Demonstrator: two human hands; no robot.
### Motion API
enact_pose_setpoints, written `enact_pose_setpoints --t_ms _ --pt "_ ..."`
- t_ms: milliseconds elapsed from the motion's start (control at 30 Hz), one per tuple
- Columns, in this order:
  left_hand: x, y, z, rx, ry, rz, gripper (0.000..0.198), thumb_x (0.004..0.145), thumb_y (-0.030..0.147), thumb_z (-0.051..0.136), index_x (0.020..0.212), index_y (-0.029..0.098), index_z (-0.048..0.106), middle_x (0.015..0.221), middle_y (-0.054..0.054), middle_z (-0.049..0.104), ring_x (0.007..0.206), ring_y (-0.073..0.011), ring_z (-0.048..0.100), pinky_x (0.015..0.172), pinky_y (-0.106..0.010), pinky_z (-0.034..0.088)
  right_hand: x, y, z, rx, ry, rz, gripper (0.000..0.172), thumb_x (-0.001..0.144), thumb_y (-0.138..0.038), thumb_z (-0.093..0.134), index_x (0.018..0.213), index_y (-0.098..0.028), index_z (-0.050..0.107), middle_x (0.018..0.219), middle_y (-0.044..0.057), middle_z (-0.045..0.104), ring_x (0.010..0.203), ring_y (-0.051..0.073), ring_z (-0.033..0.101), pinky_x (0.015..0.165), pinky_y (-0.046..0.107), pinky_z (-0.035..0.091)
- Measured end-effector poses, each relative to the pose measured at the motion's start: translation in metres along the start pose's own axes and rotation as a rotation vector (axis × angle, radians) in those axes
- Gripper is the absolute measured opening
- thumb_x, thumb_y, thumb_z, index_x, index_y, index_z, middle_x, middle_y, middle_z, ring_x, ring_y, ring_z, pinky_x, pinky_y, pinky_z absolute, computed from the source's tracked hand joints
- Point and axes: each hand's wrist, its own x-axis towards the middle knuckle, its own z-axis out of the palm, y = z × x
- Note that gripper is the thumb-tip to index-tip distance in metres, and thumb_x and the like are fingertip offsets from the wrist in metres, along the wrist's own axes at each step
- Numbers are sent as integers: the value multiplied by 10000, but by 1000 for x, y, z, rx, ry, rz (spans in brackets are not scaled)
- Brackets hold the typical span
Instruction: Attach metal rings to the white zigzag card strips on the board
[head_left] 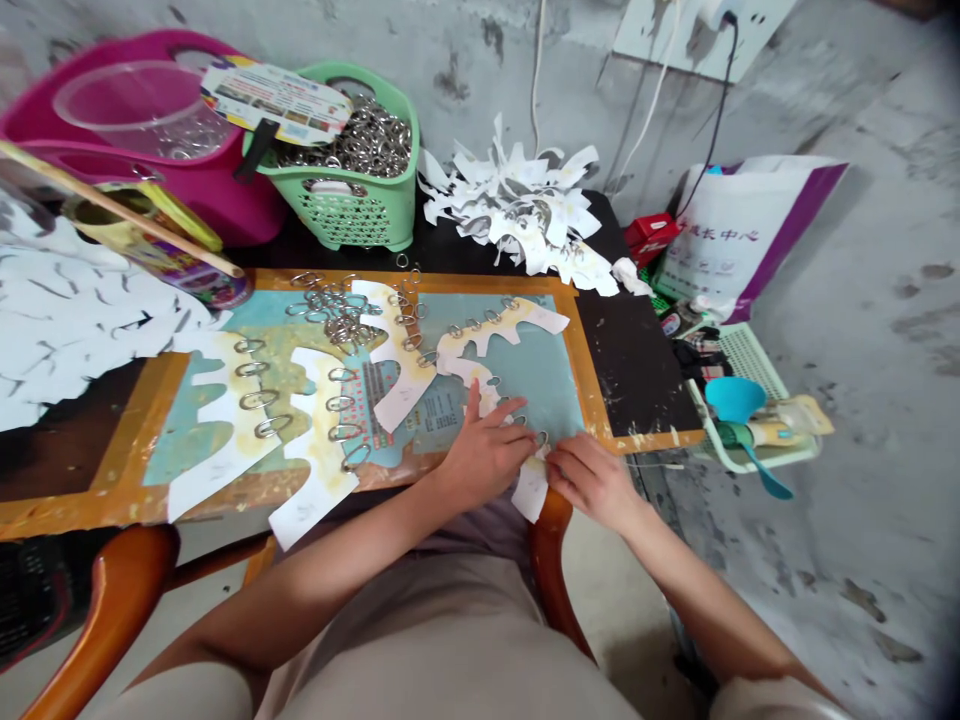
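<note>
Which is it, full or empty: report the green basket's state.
Full. The green basket is heaped with metal rings, and the pile reaches up to its rim.

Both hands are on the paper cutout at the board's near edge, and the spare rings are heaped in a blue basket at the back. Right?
Not quite: the head view shows the rings heaped in a green basket, not blue. The left hand and right hand are on the paper cutout.
</note>
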Motion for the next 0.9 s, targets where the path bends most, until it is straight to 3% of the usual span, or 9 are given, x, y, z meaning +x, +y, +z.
enact_pose_setpoints --t_ms 200,333,433,500,600,900 --pt "-2 0 1 43 -4 72 255 888 119 553 1008 290 699 1040 2 712 1257 -296 474 1102 -734 -48 -16 3 8 -77 89 -20 172 910 -117 543 1051 -130 642 929 122 638 852 224 594 745 377 532" --pt "-3 1 2 61 -5 82 238 886 128 565 1011 285 693 1037 -4 708 1245 -299 478 1095 -749 -26 -19 7 7 -41 42 -3 204 914 -120 514 1051 -148 662 963 119 651 853 216 596 722 368 527" --pt "-3 3 0 89 -30 80 208 903 147 556 1006 270 688 1053 -9 701 1245 -307 477 1098 -750 -15 -16 4 1 8 39 45 233 873 -129 518 1045 -174 669 1011 103 659 842 219 595 725 386 515" --pt "-2 4 -2 104 -49 84 205 908 144 549 1009 263 683 1051 -12 700 1247 -309 472 1100 -749 -19 -14 0 -2 49 117 115 250 838 -130 521 1036 -190 661 1067 97 661 879 236 607 750 413 507" --pt "-2 5 -3 108 -56 93 219 903 137 557 1034 264 678 1026 -12 704 1241 -309 472 1092 -757 -22 -15 -8 3 139 220 193 304 813 -111 506 1088 -189 610 1108 99 665 950 253 616 795 433 504" --pt "-1 4 -3 41 -71 64 261 848 99 564 1000 265 696 1039 -20 708 1252 -315 468 1104 -736 -25 -25 -20 21 98 160 273 469 868 -194 516 1321 -181 398 1033 111 685 902 270 619 802 454 476"
